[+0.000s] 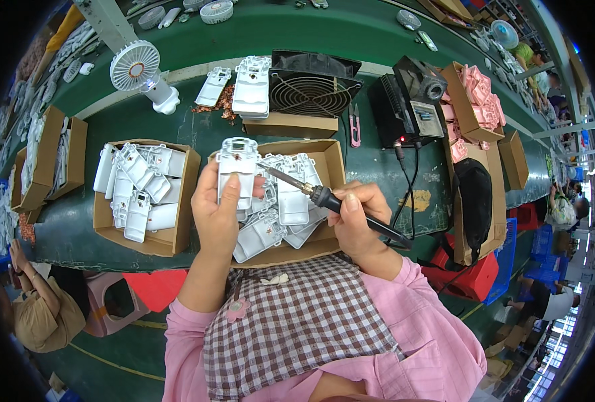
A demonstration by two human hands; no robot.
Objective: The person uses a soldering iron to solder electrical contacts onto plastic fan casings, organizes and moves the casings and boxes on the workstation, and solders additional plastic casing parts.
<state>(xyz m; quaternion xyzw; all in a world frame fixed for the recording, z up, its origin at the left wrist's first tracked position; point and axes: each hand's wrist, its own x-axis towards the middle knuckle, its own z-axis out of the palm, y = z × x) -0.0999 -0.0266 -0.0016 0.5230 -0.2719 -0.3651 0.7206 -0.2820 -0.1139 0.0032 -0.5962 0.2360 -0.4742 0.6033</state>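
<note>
From the head camera, the left hand [215, 211] is clamped on a white plastic casing [237, 171], thumb across its front and fingers behind, holding it upright above the middle cardboard box [331, 161]. The right hand [356, 218] is closed pen-fashion round the black handle of a soldering iron [324, 196], whose metal tip slants up and to the left and ends just beside the casing's right edge, near its upper half; whether tip and plastic touch cannot be told.

The step in hand looks like soldering a point on the held casing. The next move would call for a steady tip on the joint while the left grip keeps the piece from turning.

Straight below both grips lie more white casings [280, 214], piled in that box. To the left of the left grip a second box [176, 234] holds the same parts. Beyond the right grip, on the green tabletop [190, 127], stands a black soldering station [411, 104], its cable running back to the iron, with a black fan unit [311, 84] beside it.
</note>
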